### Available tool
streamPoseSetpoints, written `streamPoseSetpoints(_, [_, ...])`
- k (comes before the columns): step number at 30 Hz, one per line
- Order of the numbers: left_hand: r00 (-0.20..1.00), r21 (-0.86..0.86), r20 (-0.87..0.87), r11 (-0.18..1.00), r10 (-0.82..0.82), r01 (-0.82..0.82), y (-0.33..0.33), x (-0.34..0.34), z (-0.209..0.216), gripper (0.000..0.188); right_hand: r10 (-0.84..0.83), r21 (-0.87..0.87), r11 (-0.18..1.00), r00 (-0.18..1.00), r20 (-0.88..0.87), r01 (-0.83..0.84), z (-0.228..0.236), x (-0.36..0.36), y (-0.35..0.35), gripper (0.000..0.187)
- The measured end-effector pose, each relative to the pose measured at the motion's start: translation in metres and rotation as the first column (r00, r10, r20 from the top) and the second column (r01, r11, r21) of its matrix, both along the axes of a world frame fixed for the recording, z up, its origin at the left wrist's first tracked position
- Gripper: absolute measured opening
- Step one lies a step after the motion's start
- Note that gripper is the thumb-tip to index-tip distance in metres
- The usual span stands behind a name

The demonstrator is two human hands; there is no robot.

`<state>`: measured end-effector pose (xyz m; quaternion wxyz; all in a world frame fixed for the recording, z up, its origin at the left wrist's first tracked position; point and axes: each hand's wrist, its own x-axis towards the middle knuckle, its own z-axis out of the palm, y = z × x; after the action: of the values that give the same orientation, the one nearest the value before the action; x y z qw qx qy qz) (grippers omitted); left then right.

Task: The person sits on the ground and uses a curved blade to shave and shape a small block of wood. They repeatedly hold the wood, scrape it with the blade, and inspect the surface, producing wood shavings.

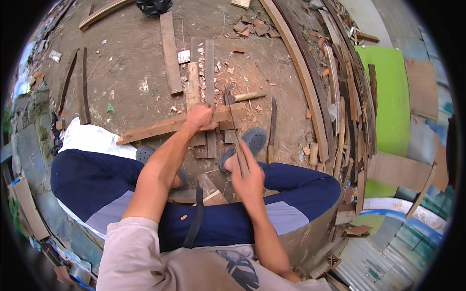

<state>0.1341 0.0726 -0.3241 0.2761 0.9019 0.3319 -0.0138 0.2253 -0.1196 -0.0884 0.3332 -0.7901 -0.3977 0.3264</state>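
A wooden beam [162, 127] lies slantwise before me across shorter planks. My left hand [200, 117] grips it near its right end, fingers curled over the top. My right hand [247, 175] is closed round the handle of a long, thin-bladed hand tool [235, 127]. That blade is seen almost edge on and crosses the beam's right end; whether it is a saw or a machete I cannot tell. Just past the blade's tip lies a hammer-like tool with a pale wooden handle [250, 96] and dark head. A long dark blade [273, 126] rests on the ground farther right.
My feet, in grey clogs [253, 140], flank the planks closely. Wood chips and broken brick [259, 29] litter the ground ahead. Long timbers [303, 72] and piled scrap wood run along the right, by a green panel [391, 102]. A white sack [92, 138] lies at left.
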Motion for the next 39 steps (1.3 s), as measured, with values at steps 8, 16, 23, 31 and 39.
streamPoseSetpoints(8, [0.998,0.062,0.024,0.997,-0.050,0.048,0.009,-0.001,-0.003,0.060,-0.050,-0.090,0.995,0.999,0.010,0.051,0.016,-0.014,-0.017,0.058])
streamPoseSetpoints(16, [0.998,-0.100,-0.065,0.995,0.011,-0.017,0.021,0.010,0.016,0.064,-0.024,0.154,0.988,0.989,0.147,0.001,-0.059,0.023,0.035,0.062])
streamPoseSetpoints(23, [0.978,0.234,0.161,0.968,-0.130,0.090,-0.001,-0.005,0.005,0.059,-0.181,-0.099,0.980,0.981,-0.072,0.174,-0.016,0.008,0.010,0.056])
streamPoseSetpoints(31, [0.992,0.232,0.085,0.966,0.096,-0.114,-0.014,-0.019,0.037,0.071,-0.130,0.032,0.991,0.990,0.051,0.129,-0.026,0.025,0.008,0.055])
streamPoseSetpoints(39, [0.962,0.175,-0.189,0.970,0.200,-0.167,-0.026,-0.064,0.045,0.052,-0.132,-0.026,0.991,0.990,0.040,0.133,-0.011,0.016,0.023,0.055])
